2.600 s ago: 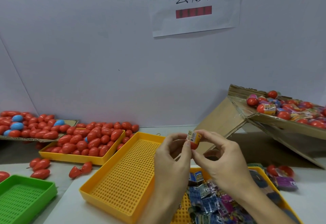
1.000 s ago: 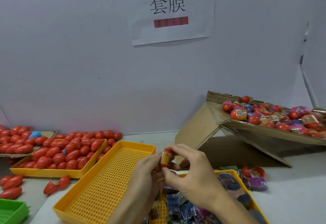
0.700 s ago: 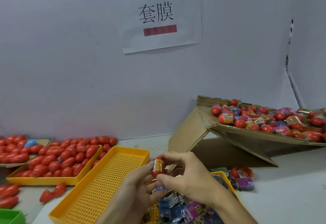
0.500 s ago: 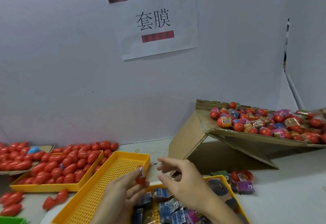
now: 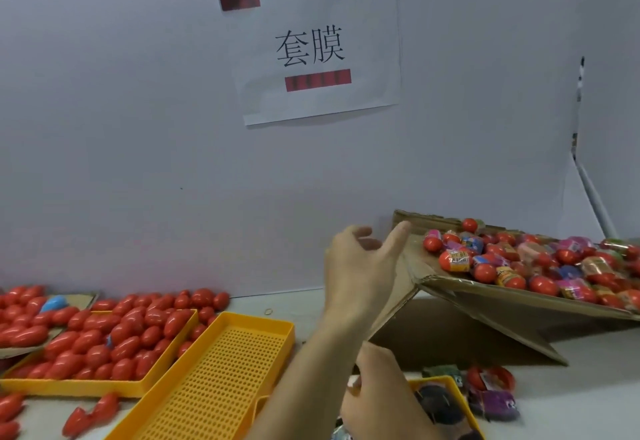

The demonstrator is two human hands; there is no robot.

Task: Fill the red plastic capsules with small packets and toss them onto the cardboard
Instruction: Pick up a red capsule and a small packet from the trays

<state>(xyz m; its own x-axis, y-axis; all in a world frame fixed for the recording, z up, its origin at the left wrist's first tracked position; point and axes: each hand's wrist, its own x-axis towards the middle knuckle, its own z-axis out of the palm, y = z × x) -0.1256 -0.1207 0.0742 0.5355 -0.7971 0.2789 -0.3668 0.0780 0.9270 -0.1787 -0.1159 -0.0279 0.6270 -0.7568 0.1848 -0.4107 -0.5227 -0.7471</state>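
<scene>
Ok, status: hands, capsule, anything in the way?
Left hand raised toward cardboard, open, empty. Right hand low over packet tray, grip unclear. Filled capsules piled on cardboard. Nothing blocking.

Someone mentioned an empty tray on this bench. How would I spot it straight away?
Start at the white paper sign on the wall and drop straight down to the bench. The empty yellow tray lies there, its perforated floor bare, whereas the yellow tray on its left is heaped with red capsules.

Right hand (image 5: 377, 401) hides its fingertips (packets beneath blurred); cardboard (image 5: 450, 292) cut off.
</scene>
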